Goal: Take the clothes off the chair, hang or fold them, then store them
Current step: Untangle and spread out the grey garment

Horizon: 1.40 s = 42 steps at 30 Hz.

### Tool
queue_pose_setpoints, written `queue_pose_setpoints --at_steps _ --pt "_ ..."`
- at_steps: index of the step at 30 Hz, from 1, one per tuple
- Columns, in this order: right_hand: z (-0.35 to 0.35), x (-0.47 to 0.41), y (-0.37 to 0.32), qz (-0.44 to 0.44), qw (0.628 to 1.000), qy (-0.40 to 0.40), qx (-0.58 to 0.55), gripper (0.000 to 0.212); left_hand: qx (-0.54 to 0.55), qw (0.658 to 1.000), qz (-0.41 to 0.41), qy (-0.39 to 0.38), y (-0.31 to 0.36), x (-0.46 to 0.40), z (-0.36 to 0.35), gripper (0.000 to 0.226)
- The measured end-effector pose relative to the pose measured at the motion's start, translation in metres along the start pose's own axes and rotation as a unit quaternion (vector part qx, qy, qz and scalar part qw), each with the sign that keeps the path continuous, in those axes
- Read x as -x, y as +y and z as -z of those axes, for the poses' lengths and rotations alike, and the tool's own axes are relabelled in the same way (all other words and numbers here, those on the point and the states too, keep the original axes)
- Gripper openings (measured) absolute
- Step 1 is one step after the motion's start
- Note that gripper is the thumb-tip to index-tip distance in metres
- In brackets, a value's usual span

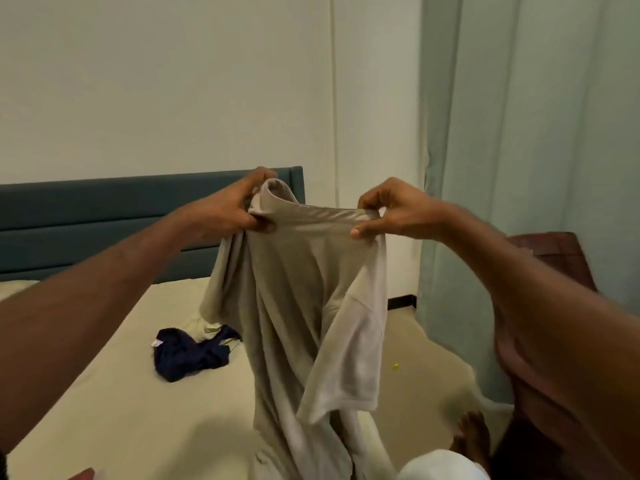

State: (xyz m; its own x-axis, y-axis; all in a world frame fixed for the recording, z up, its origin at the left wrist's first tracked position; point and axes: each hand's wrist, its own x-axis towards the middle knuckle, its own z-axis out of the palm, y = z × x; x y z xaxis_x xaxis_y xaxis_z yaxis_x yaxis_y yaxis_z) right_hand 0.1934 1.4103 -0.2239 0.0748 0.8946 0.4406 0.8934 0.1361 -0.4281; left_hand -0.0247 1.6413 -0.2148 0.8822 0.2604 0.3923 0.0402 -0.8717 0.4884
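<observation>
Both hands, left [230, 209] and right [391, 216], have fingers pinching a beige shirt [304, 306] over the bed [121, 393]; navy garment's [188, 355] white tag is unreadable.

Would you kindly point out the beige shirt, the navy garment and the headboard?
beige shirt [298, 292]: head view, hanging front panel.
navy garment [188, 356]: head view, crumpled middle.
headboard [104, 216]: head view, padded face.
</observation>
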Motion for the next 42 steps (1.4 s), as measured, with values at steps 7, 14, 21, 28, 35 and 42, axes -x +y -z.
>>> queue_pose_setpoints --at_steps 7,14,21,28,35,42 --pt "-0.008 0.021 0.02 -0.185 0.98 -0.017 -0.072 0.029 -0.014 0.998 -0.011 0.065 0.003 -0.002 0.008 0.015" --pt "-0.01 -0.008 0.041 -0.185 0.94 0.251 -0.141 0.019 0.046 0.998 0.022 0.031 -0.008 -0.004 0.008 0.048" --pt "-0.009 -0.023 0.05 -0.178 0.932 0.315 0.019 0.015 -0.003 0.989 0.022 0.147 -0.029 -0.006 0.021 0.009" --pt "0.016 -0.051 0.03 -0.188 0.902 0.373 -0.107 0.02 0.106 0.97 0.084 0.202 -0.01 -0.024 0.024 0.024" --pt "0.068 -0.04 0.011 -0.168 0.97 0.115 -0.137 0.025 0.096 0.986 0.092 0.1 -0.017 -0.014 0.077 0.027" --pt "0.063 -0.055 0.03 -0.195 0.917 0.297 0.185 0.016 0.101 0.982 0.078 0.139 -0.023 -0.019 0.071 0.019"
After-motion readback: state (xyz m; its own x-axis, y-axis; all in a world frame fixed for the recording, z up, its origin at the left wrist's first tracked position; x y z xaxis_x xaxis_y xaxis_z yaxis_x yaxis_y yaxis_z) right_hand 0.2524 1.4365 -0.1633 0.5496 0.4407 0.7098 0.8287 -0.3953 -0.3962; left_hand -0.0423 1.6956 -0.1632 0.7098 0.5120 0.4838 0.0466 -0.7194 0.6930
